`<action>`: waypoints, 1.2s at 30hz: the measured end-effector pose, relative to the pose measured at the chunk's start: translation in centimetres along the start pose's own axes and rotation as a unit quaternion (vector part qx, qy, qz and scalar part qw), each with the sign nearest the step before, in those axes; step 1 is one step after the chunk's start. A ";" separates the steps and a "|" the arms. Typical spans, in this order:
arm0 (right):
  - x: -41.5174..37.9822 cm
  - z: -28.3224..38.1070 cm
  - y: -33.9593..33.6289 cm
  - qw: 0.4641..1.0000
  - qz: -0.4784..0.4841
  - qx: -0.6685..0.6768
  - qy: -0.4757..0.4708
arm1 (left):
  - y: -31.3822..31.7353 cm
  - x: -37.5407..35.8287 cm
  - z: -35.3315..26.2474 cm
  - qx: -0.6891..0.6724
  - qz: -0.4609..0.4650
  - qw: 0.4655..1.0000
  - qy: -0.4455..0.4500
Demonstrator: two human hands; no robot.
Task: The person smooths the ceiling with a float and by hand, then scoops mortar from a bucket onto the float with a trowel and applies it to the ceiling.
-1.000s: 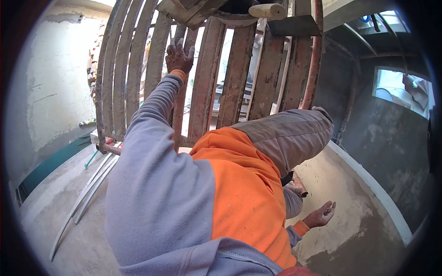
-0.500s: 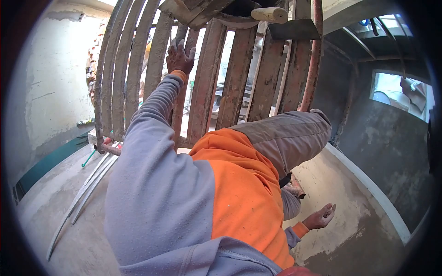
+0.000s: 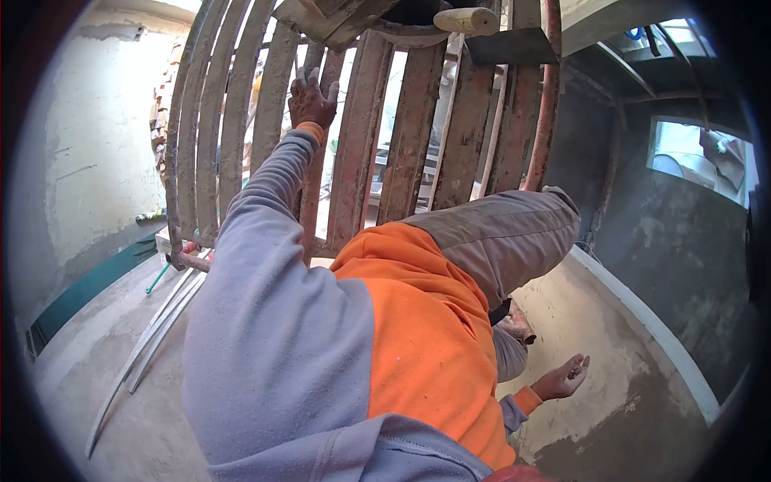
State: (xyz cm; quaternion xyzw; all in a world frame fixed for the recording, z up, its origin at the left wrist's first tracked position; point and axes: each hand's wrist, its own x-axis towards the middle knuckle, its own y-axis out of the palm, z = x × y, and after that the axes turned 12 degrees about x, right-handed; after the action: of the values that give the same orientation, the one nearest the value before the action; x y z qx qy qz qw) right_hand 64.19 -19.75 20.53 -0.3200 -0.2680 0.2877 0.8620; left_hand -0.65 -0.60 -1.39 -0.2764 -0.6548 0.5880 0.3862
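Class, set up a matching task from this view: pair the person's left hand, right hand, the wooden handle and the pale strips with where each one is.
Things:
1. left hand
2. right hand
3. pale wooden handle
4. pale thin strips

Places:
A. lying on the concrete floor
B. top of the frame
C. on a rusty metal slat
D. low, open, beside the leg

Pairs: 1-C, 2-D, 3-B, 4-A

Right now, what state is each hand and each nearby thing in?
left hand: raised, gripping a slat of the barrier
mud-caked slatted metal barrier: upright, daylight showing between slats
right hand: low, open, palm up, empty as far as visible
long pale strips: lying flat on the concrete floor
wooden handle: resting across the barrier's top
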 end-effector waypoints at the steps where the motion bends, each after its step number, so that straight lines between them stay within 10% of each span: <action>1: 0.0 0.1 0.0 1.000 0.000 -0.002 0.010 | -0.2 0.0 -0.1 0.000 0.001 1.000 0.001; 36: 0.4 0.7 0.0 0.999 -0.022 0.015 -0.038 | -0.5 -0.2 -0.1 0.002 0.026 1.000 -0.013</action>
State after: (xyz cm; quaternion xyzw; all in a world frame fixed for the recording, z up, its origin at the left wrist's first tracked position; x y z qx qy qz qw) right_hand 64.01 -19.27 21.08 -0.2898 -0.3037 0.2847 0.8619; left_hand -0.43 -0.81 -0.90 -0.2852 -0.6506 0.6030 0.3629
